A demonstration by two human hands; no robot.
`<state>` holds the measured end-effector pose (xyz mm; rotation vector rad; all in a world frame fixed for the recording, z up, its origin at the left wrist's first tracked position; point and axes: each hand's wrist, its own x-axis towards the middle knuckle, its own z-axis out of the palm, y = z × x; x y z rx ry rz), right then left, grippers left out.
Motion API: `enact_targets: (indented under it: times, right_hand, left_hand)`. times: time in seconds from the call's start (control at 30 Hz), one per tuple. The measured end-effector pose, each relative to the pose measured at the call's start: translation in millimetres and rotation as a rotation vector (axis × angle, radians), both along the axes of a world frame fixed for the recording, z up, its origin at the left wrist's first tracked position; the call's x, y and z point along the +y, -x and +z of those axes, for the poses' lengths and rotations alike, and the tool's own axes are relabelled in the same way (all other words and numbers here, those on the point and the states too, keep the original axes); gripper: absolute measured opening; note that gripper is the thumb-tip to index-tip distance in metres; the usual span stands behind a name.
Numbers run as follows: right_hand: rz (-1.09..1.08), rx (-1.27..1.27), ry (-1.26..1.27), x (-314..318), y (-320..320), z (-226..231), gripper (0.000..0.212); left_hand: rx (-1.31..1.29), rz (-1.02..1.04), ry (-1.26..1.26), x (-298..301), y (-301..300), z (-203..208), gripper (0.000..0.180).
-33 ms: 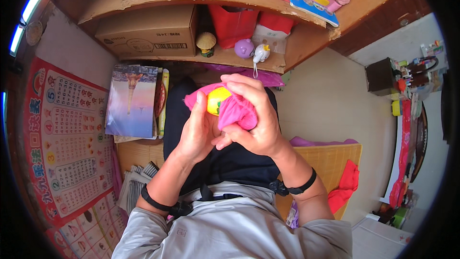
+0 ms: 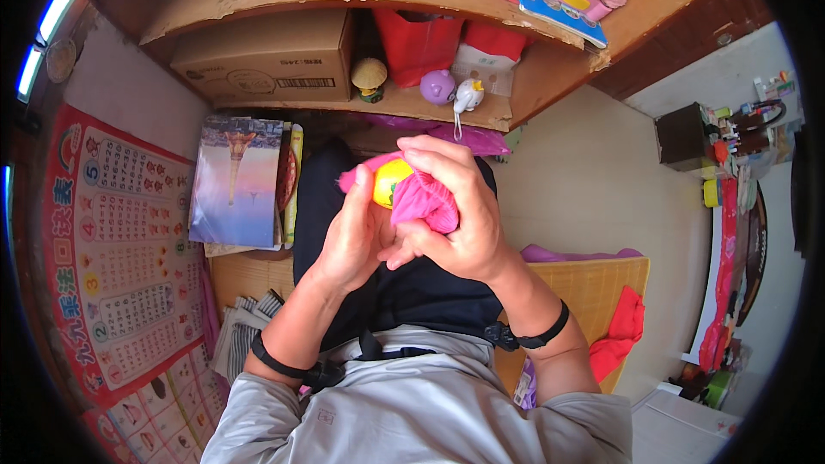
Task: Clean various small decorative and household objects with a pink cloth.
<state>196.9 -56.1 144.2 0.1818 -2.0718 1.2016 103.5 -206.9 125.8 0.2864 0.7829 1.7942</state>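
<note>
Pink cloth (image 2: 430,202), creased and gathered: held at the centre of the frame, above dark trousers (image 2: 412,296); its length is laid from upper left to lower right. Yellow object (image 2: 392,179), rounded, green-marked: partly covered by the cloth, which is seen above it and to both sides; its own long axis is hidden by the wrapping.

Right hand (image 2: 475,223): curled round the cloth, which is grasped with fingers arched over the top and thumb pressed along the lower edge. Left hand (image 2: 350,236): half-curled, thumb raised at the left side of the yellow object; whether a firm grip is taken by its fingers cannot be told, as they are mostly covered.

Relation noted: the yellow object is set between both hands, its bare face flanked most closely by the left thumb, while the bulk of the cloth is lodged against the right palm.

Surroundings: cardboard box (image 2: 262,60), straw-hatted figurine (image 2: 369,77), purple round figure (image 2: 437,86) and white figure (image 2: 469,96) are shelved at upper centre; books (image 2: 234,180) are stacked at centre left; red cloth (image 2: 620,331) is laid at lower right
</note>
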Motion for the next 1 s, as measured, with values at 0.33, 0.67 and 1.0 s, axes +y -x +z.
enact_targets:
  times: [0.33, 0.67, 1.0]
  right_hand:
    - [-0.095, -0.003, -0.112, -3, -5, 2, 0.04]
    - [-0.098, 0.062, -0.076, -11, 0, -11, 0.062]
    - [-0.285, -0.074, -0.108, -6, 2, 9, 0.02]
  left_hand:
    - [0.131, 0.155, 0.274, 12, -12, 12, 0.048]
    - [-0.069, 0.078, 0.245, 7, -7, 9, 0.052]
    - [0.518, 0.218, 0.244, 16, -18, -1, 0.052]
